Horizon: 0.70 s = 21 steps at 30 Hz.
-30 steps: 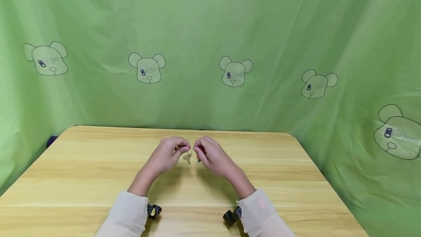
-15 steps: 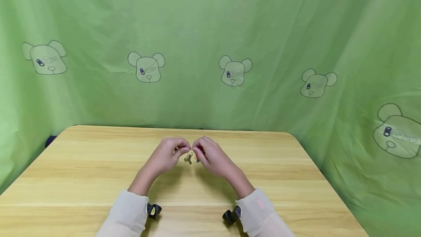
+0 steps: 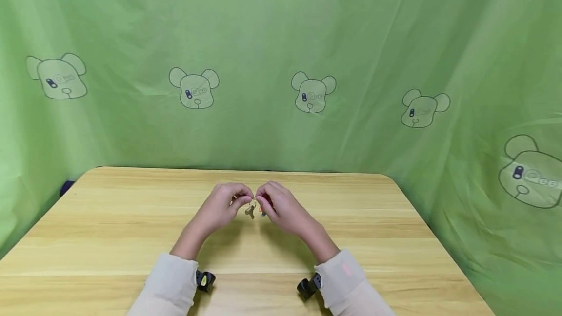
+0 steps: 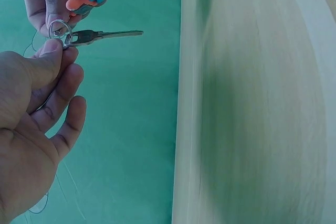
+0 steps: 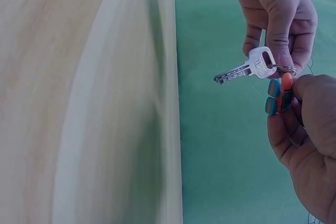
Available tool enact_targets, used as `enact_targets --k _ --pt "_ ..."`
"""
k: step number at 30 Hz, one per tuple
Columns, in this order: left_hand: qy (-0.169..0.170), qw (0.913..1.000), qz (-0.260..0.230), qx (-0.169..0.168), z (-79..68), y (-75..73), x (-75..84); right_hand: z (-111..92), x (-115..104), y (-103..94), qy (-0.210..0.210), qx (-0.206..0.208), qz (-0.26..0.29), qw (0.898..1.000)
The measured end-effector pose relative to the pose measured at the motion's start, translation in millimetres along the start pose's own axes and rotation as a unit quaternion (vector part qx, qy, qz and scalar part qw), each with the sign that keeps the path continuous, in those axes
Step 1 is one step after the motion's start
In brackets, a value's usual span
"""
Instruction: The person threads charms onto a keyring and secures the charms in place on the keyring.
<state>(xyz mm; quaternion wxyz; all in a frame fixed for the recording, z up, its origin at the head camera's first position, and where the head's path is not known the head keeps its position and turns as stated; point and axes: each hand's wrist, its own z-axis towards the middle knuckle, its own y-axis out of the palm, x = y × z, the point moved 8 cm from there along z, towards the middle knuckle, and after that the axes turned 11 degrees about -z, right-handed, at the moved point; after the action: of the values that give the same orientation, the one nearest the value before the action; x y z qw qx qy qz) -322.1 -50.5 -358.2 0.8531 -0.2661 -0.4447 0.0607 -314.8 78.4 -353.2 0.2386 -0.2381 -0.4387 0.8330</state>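
Observation:
Both hands meet in mid-air above the wooden table, fingertips almost together. My left hand (image 3: pixel 225 207) pinches a small metal key ring (image 5: pixel 286 68) between thumb and forefinger. From that ring hangs a silver key (image 5: pixel 258 64), its blade pointing down toward the table. My right hand (image 3: pixel 283 208) holds an orange-and-blue keychain charm (image 4: pixel 80 3) at its upper end, right beside the ring. In the right wrist view the charm lies against the curled fingers, and the thumb covers where it joins the ring.
The wooden table (image 3: pixel 281 257) spreads under both forearms, with the hands' shadows on it. A green curtain (image 3: pixel 250 28) printed with bear heads hangs behind and at the sides. Black wrist cameras are strapped at the left cuff (image 3: pixel 175 274) and right cuff (image 3: pixel 340 274).
The hands keep the same hold, fingertips shifting only slightly left. The key has turned and swung a little, and slightly more of the charm shows below the right fingers.

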Motion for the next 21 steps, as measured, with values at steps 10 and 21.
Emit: enact_targets --k 10,21 --pt "-0.009 0.9999 0.001 0.007 -0.8 -2.5 1.0 0.8 -3.9 0.3 -0.013 0.002 -0.007 1.0" --pt "-0.009 0.9999 0.003 0.007 -0.9 -3.8 0.3 1.0 -4.5 0.9 -0.017 0.005 -0.01 1.0"
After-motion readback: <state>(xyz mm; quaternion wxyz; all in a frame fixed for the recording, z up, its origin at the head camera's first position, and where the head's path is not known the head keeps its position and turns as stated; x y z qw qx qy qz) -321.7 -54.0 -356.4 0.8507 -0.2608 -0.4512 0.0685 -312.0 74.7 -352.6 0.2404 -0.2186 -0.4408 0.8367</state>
